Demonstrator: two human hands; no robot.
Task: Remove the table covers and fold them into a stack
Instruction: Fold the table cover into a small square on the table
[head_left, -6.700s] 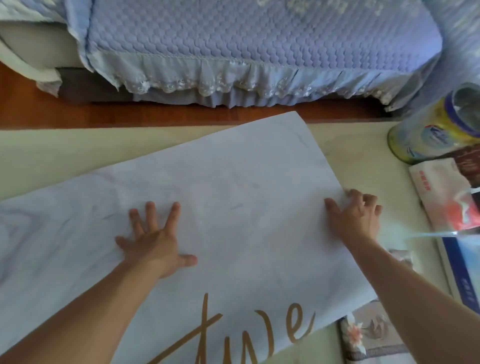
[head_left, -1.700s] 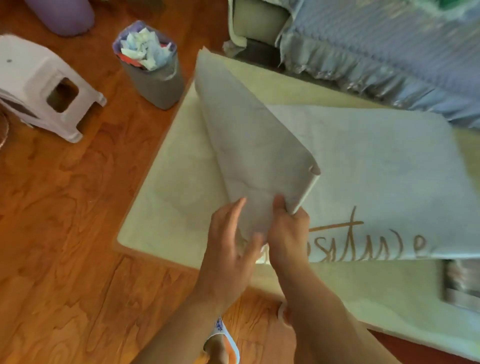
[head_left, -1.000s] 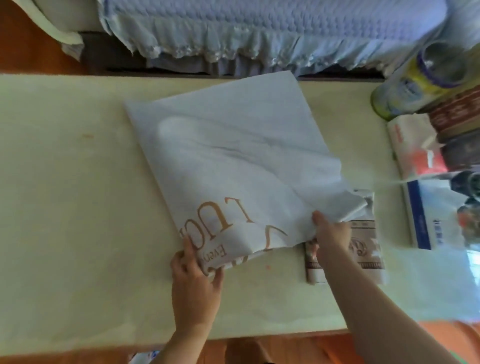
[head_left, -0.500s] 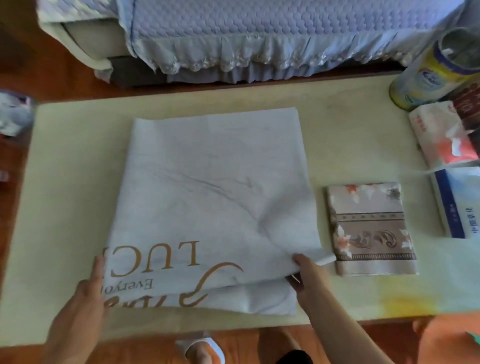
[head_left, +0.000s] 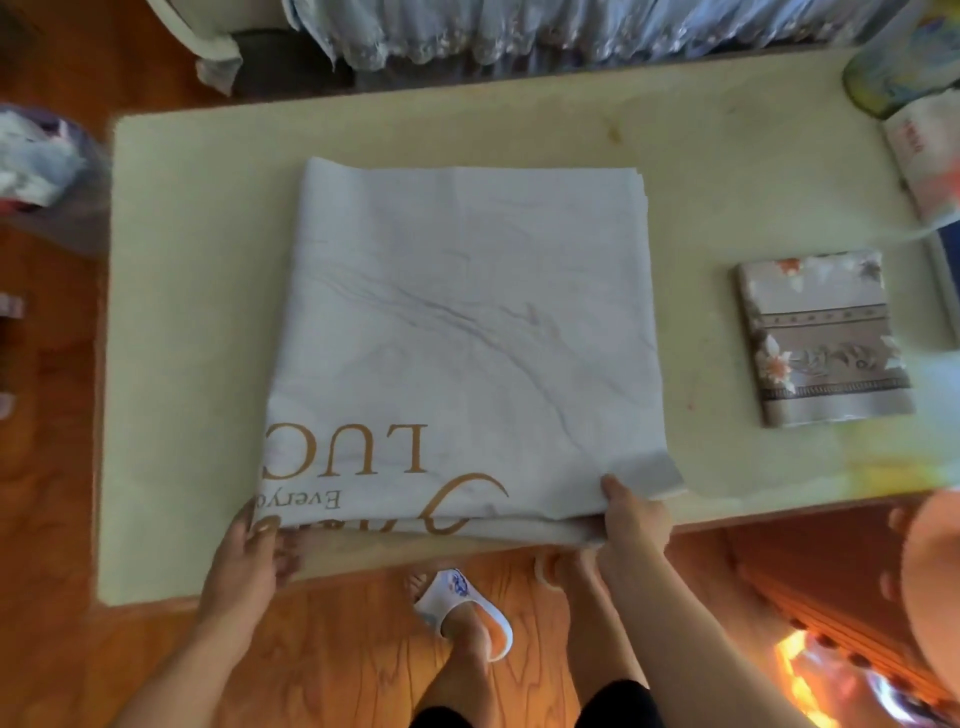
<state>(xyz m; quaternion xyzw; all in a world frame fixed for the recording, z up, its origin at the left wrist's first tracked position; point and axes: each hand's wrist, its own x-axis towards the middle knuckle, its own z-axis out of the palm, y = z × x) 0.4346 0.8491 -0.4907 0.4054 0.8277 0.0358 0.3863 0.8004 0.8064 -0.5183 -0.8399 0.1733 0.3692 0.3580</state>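
A white marble-print table cover (head_left: 467, 332) with gold lettering lies folded into a rough square on the cream table (head_left: 197, 312). My left hand (head_left: 249, 551) pinches its near left corner at the table's front edge. My right hand (head_left: 631, 519) grips the near right corner, thumb on top, with the lower layers peeking out beside it. A smaller folded cover (head_left: 821, 338) with a brown floral pattern lies flat on the table to the right, apart from the white one.
A tin (head_left: 904, 67) and a tissue pack (head_left: 924, 156) stand at the table's far right. A bin (head_left: 47, 176) full of paper sits on the wooden floor at left. A sofa with a blue frilled cover (head_left: 571, 26) runs behind the table. My slippered foot (head_left: 462, 608) is below.
The white cover went from spread out to folded in half and half again. In the last half second both hands pulled its near edge closer to the table's front and squared the corners.
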